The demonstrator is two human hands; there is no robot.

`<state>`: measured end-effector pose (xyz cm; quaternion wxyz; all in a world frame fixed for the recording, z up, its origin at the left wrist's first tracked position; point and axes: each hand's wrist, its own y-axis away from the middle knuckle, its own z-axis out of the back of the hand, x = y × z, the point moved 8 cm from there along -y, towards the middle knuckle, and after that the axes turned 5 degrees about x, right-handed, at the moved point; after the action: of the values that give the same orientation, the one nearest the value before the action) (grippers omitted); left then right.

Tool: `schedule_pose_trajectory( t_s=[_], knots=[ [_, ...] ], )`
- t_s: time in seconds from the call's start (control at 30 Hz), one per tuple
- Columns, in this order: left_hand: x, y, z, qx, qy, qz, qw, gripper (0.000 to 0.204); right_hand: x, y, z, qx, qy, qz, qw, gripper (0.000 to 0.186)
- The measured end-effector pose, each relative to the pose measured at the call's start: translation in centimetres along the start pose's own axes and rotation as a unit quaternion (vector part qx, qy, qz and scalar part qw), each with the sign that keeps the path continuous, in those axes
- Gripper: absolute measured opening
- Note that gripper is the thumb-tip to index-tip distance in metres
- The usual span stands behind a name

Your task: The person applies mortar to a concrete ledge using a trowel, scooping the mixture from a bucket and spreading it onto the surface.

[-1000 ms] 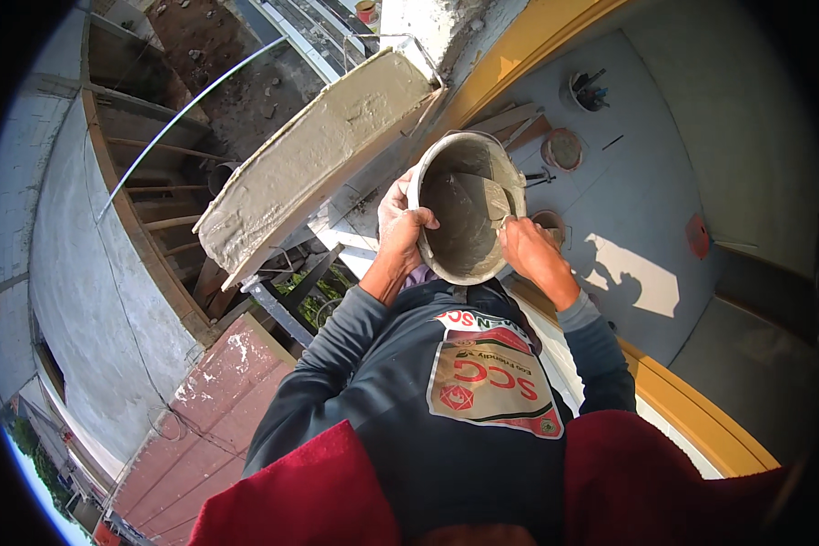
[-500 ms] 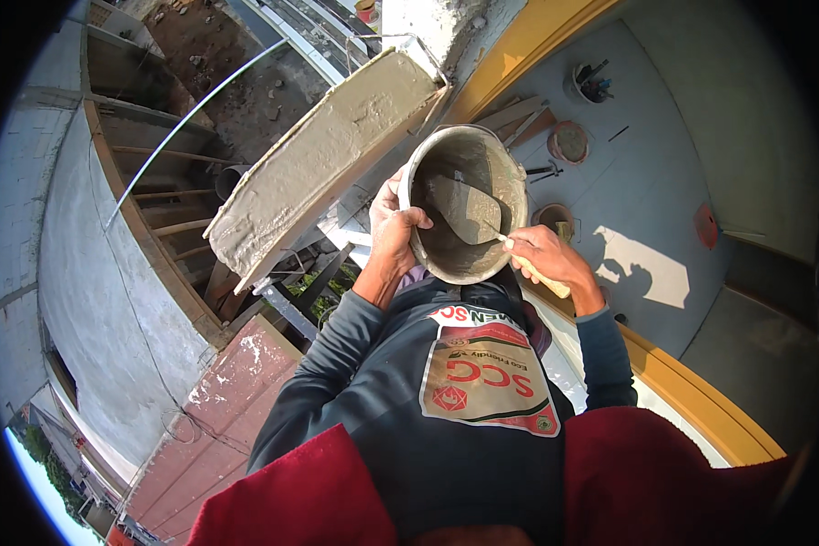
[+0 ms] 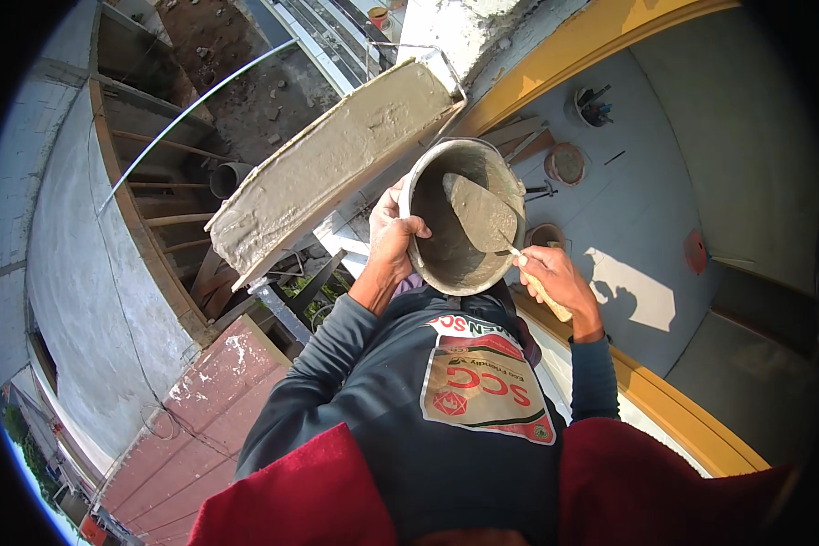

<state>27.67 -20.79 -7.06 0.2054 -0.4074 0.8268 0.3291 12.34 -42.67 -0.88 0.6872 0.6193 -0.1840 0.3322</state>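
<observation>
My left hand (image 3: 394,238) grips the left rim of a mortar-stained bucket (image 3: 446,268), its thumb over the edge, tilting the bucket's mouth up to me. Closed round a light wooden handle, my right hand (image 3: 555,280) holds a pointing trowel (image 3: 482,214). The trowel's broad grey blade lies inside the bucket toward the right wall, its tip pointing up and left. Wet-looking mortar coats the blade and the bucket's inner wall. Just left of the bucket, a long ledge (image 3: 337,159) carries a smoothed layer of grey mortar.
A yellow frame (image 3: 555,64) runs behind the bucket and past my right side. On the lower grey floor stand a bucket of tools (image 3: 591,109) and a round tub of mortar (image 3: 566,164). A drop with timber beams (image 3: 177,219) lies left, above a reddish roof (image 3: 218,400).
The trowel blade has shifted right and up within the bucket, showing more of its face. My right hand has moved slightly right and down. The left hand keeps its hold.
</observation>
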Motion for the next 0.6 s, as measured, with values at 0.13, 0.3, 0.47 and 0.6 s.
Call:
schedule_pose_trajectory(
  t_s=[0.13, 0.3, 0.47, 0.6],
  knots=[
    [0.3, -0.2, 0.2, -0.005, 0.010, 0.008, 1.000, 0.061, -0.2, 0.6, 0.0, -0.013, 0.011, -0.002, 1.000, 0.030],
    [0.1, -0.1, 1.6, -0.011, 0.008, -0.032, 0.999, 0.054, 0.1, 1.2, -0.1, 0.008, -0.016, 0.008, 1.000, 0.033],
    [0.6, 0.0, 2.5, -0.033, -0.016, -0.003, 0.999, 0.050, 2.5, 2.8, 0.0, -0.004, -0.021, 0.036, 0.999, 0.035],
    [1.3, 0.1, 3.5, -0.028, -0.022, 0.015, 0.999, 0.049, 5.4, 3.2, 0.1, -0.021, -0.019, 0.073, 0.997, 0.033]
  ],
)
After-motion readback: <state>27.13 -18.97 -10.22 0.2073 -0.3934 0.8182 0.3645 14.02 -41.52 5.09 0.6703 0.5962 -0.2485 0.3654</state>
